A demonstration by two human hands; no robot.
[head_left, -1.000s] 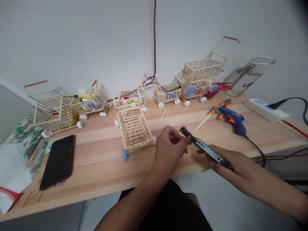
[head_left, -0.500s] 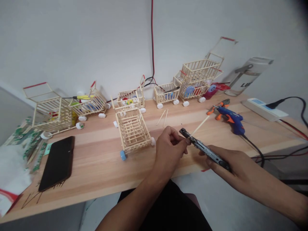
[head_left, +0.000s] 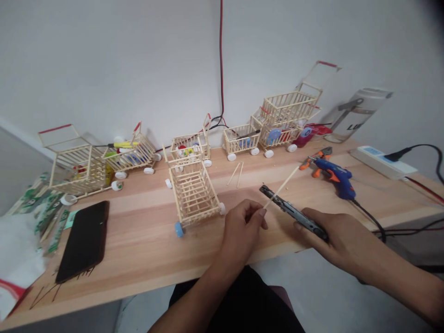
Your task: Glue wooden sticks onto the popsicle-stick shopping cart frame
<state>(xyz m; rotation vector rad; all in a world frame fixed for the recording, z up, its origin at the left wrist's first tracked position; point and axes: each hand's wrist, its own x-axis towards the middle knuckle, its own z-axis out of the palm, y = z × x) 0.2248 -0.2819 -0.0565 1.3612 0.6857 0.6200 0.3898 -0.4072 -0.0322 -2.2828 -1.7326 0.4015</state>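
Observation:
My left hand [head_left: 246, 226] pinches the lower end of a thin wooden stick [head_left: 286, 181], which slants up and to the right over the table. In my right hand [head_left: 329, 236] is a slim grey and black utility knife [head_left: 294, 213], its front end pointing left and lying close to the stick. Whether the two touch, I cannot tell. Left of my hands stands a small shopping cart made of sticks [head_left: 194, 192], with white wheels and one blue wheel. Two short sticks [head_left: 236, 175] lie behind my left hand.
Several finished stick carts [head_left: 291, 104] stand along the wall, some holding small items. To the right are a blue glue gun [head_left: 335, 175], orange-handled pliers [head_left: 315, 157] and a power strip [head_left: 381, 161]. A phone [head_left: 83, 240] and wrapped sticks [head_left: 52, 222] lie at the left.
My left hand has moved slightly down, away from the knife. More of the stick shows between the hand and the knife. The view has shifted a little.

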